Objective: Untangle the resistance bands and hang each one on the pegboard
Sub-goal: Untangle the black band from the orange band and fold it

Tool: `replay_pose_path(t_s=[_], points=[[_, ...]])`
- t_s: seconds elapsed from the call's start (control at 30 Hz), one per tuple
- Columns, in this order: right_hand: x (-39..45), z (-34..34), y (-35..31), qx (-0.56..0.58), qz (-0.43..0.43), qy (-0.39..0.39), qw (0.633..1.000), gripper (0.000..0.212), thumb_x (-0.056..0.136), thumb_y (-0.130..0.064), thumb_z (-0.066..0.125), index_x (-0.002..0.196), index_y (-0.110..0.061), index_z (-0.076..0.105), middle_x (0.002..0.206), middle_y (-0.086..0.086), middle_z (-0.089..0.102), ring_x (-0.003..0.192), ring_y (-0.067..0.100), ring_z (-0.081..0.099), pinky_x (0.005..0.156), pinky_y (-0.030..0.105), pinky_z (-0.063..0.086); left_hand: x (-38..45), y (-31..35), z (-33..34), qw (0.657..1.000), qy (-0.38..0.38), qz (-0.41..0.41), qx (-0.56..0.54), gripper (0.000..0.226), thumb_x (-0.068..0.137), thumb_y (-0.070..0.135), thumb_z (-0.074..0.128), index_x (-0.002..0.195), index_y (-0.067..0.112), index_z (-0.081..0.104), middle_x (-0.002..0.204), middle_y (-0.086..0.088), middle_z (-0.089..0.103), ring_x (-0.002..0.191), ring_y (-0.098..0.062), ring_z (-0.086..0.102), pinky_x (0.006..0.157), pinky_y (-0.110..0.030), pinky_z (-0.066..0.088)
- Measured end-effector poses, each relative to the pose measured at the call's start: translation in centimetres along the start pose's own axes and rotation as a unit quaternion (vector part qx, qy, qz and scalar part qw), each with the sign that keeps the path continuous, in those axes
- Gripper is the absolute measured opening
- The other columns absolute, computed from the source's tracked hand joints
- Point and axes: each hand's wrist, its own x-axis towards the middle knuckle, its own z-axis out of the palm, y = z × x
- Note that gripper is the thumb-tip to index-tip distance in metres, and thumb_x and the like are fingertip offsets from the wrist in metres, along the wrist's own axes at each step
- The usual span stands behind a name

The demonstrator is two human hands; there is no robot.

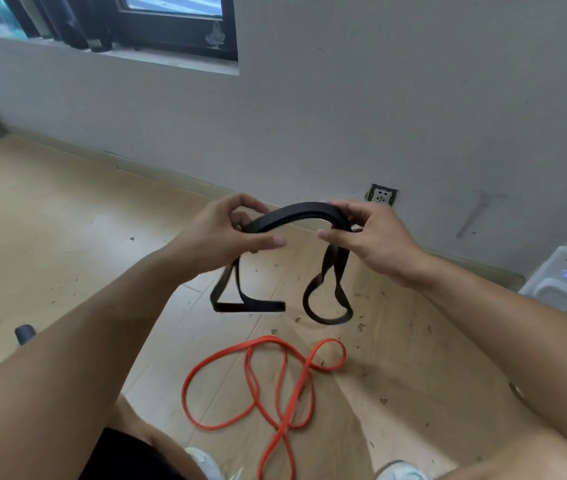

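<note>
A wide black resistance band point(297, 213) arches between my two hands at chest height, folded double. My left hand point(230, 233) pinches its left end and my right hand point(372, 237) pinches its right end. Two black loops hang down from the grips, one under each hand, above the floor. An orange resistance band point(268, 386) lies on the wooden floor below, twisted into several crossing loops between my feet. No pegboard is in view.
A grey wall with a power socket point(382, 195) stands straight ahead. A white device with a blue light point(566, 275) sits at the right by the wall. A dark round object point(25, 333) lies on the floor at the left. My white shoes point(206, 462) show at the bottom.
</note>
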Motion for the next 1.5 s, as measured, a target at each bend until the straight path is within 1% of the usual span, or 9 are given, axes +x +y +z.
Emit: replay_pose_path(t_s=[0.13,0.33,0.57,0.73,0.9,1.0,1.13,1.33,1.5], points=[[-0.4,0.7,-2.4,-0.035,-0.067,-0.042,0.996,0.051,0.084,-0.028,0.085,0.131,-0.034,0.069,0.11,-0.012,0.075,0.103,0.007,0.07,0.093,0.027,0.056,0.4,0.5,1.9,0.998,-0.028,0.052,-0.01,0.043,0.072,0.044,0.086,0.108,0.026,0.072,0.088,-0.003,0.076,0.085,-0.021,0.073,0.089,-0.045,0.057],[-0.5,1.3,-1.6,-0.058,-0.026,-0.038,0.997,0.036,0.075,-0.028,0.092,0.107,-0.028,0.077,0.09,-0.008,0.079,0.082,0.007,0.074,0.085,0.034,0.061,0.7,0.9,2.7,0.985,0.049,0.131,0.099,0.018,0.081,0.039,0.081,0.094,0.027,0.079,0.069,0.014,0.069,0.061,0.0,0.056,0.058,-0.01,0.039],[-0.5,1.3,-0.9,-0.094,-0.032,-0.042,0.994,0.03,0.079,-0.033,0.089,0.106,-0.039,0.08,0.082,-0.017,0.077,0.073,-0.007,0.068,0.064,0.003,0.044,1.0,0.6,2.1,0.974,0.06,0.122,0.182,0.033,0.074,0.041,0.087,0.104,0.032,0.075,0.078,0.015,0.071,0.071,0.005,0.062,0.061,-0.002,0.039],[-0.3,1.5,-0.7,-0.075,0.01,-0.083,0.994,0.021,0.082,-0.042,0.084,0.1,-0.035,0.076,0.085,-0.013,0.075,0.079,-0.002,0.069,0.069,0.015,0.049,0.7,1.1,2.2,0.977,0.11,0.153,0.097,0.026,0.077,0.034,0.086,0.101,0.028,0.076,0.086,0.015,0.076,0.078,0.007,0.068,0.069,-0.002,0.044],[-0.5,3.0,2.5,-0.146,0.041,-0.196,0.969,0.017,0.086,-0.014,0.078,0.089,-0.029,0.069,0.092,-0.006,0.075,0.088,0.011,0.072,0.087,0.04,0.06,1.2,1.1,1.9,0.968,0.187,0.157,-0.055,0.027,0.078,0.023,0.087,0.102,0.017,0.076,0.09,0.002,0.077,0.084,-0.011,0.072,0.082,-0.032,0.061],[-0.3,2.9,4.6,-0.127,0.082,-0.187,0.971,0.018,0.086,-0.013,0.078,0.082,-0.028,0.068,0.09,-0.003,0.076,0.091,0.018,0.073,0.091,0.043,0.059,1.6,0.6,1.4,0.964,0.217,0.14,-0.066,0.029,0.078,0.023,0.087,0.103,0.016,0.076,0.09,0.002,0.077,0.084,-0.015,0.073,0.086,-0.041,0.061],[-0.1,2.3,6.6,-0.027,0.121,-0.204,0.971,0.008,0.09,-0.003,0.067,0.098,-0.005,0.065,0.097,0.009,0.078,0.094,0.016,0.072,0.093,0.035,0.051,1.7,0.2,1.5,0.962,0.229,0.132,-0.065,0.027,0.079,0.022,0.086,0.103,0.016,0.076,0.091,0.004,0.077,0.086,-0.012,0.073,0.087,-0.033,0.061],[-0.7,1.5,9.8,-0.17,0.131,-0.247,0.945,0.018,0.083,-0.007,0.073,0.08,-0.024,0.065,0.079,-0.004,0.068,0.072,0.008,0.062,0.074,0.031,0.053,2.4,0.1,0.6,0.928,0.308,0.112,-0.176,0.024,0.081,0.016,0.085,0.101,0.012,0.073,0.089,-0.003,0.075,0.072,-0.01,0.07,0.073,-0.019,0.055],[-1.2,-0.4,12.8,-0.204,0.197,-0.16,0.945,0.006,0.089,-0.014,0.071,0.086,-0.02,0.071,0.084,-0.002,0.077,0.078,0.014,0.073,0.071,0.028,0.053,3.0,-0.8,-1.2,0.898,0.379,0.083,-0.21,0.025,0.08,0.023,0.085,0.101,0.015,0.073,0.091,-0.004,0.074,0.07,-0.012,0.071,0.071,-0.02,0.055]])
